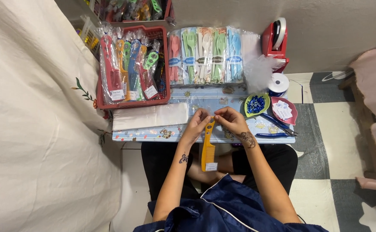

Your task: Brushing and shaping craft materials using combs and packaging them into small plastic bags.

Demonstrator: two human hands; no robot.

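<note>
A yellow comb [207, 149] with a small white tag at its lower end hangs down over the front edge of a low patterned table [175, 132]. My left hand [196, 124] pinches the comb's handle from the left. My right hand [231, 120] pinches the same upper end from the right. Both hands meet at the top of the comb, just above the table's front edge. My crossed legs in dark clothing are below the table.
A red basket [133, 102] of bagged combs stands at the back left. Packs of pastel cutlery [205, 56] lie behind. A stack of clear bags [150, 116], a green dish of blue beads [256, 105], a pink dish [284, 110], a tape dispenser [275, 41] and pliers [278, 129] surround the hands.
</note>
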